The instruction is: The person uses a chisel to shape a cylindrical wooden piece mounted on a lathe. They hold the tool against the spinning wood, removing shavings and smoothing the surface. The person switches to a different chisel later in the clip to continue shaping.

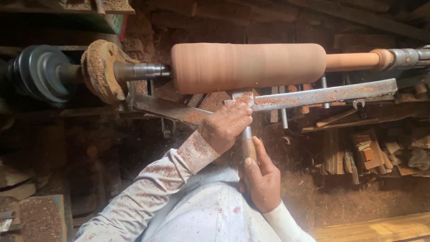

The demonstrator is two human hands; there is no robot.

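A thick wooden cylinder (pixel 248 66) with a thinner neck at its right end is mounted crosswise on a lathe. A chisel (pixel 245 117) with a wooden handle rests on the metal tool rest (pixel 322 95), its blade tip at the underside of the cylinder. My left hand (pixel 225 126), dusted with shavings, grips the chisel's metal shank right at the rest. My right hand (pixel 260 179) is wrapped around the wooden handle lower down, close to my white shirt.
The lathe's faceplate (pixel 99 69), caked with sawdust, and dark pulleys (pixel 40 71) sit at the left; the tailstock (pixel 407 57) holds the right end. Wood scraps (pixel 371 154) and shavings lie below at the right. A wooden plank (pixel 376 228) shows at the bottom right.
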